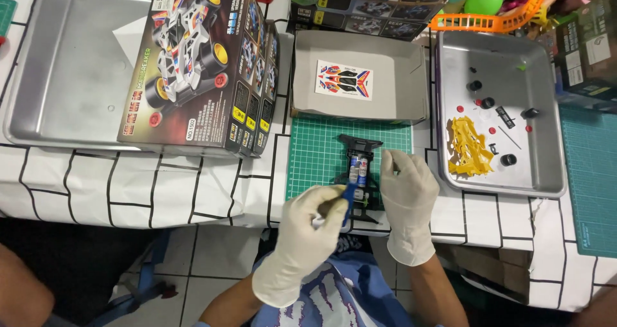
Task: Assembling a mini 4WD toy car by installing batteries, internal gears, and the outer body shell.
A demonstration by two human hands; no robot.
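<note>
My left hand (pixel 302 243), gloved in white, is curled tight around a blue-handled tool (pixel 348 201), its tip angled up and right onto the black toy car chassis (pixel 360 172). My right hand (pixel 406 201), also gloved, has its fingers bent down against the chassis's right side, steadying it; whether the thumb closes around the frame I cannot tell, since the glove hides it.

The chassis lies on the green cutting mat (pixel 315 153), near the table's near edge, its long axis running near to far, with a wide black end pointing far. My hands cover its near end, so that part is hard to make out.

Just beyond the mat sits a grey cardboard box tray (pixel 398 76) holding a sticker sheet (pixel 344 80). To the right, a metal tray (pixel 546 172) carries a yellow parts frame (pixel 469 147) and small black wheels (pixel 508 160), with tiny red bits too small to identify. To the left, a boxed car kit (pixel 199 70) rests across another metal tray (pixel 64 76). More boxes at the far edge are cut off by the frame.
</note>
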